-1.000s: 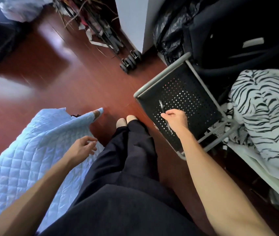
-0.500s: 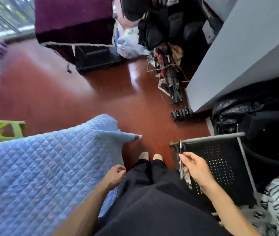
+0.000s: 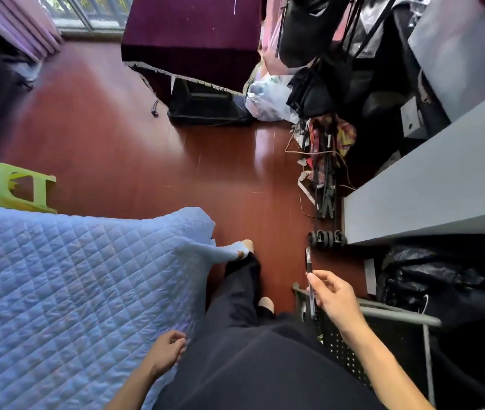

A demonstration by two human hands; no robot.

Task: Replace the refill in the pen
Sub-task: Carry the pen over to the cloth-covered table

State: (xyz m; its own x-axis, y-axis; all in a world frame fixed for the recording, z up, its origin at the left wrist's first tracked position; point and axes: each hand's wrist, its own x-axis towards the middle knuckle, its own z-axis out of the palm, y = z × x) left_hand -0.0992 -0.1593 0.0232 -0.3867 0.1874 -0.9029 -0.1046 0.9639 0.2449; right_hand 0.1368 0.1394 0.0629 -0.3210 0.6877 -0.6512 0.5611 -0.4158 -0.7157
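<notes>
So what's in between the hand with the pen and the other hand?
In the head view, the person's dark trousers lie between the right hand, which holds the pen, and the empty left hand by the blue quilt.

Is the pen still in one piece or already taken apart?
In one piece, as far as shows: the pen is one straight stick pinched in the right hand. The left hand holds nothing. Whether its tip is loosened, cannot tell.
</notes>
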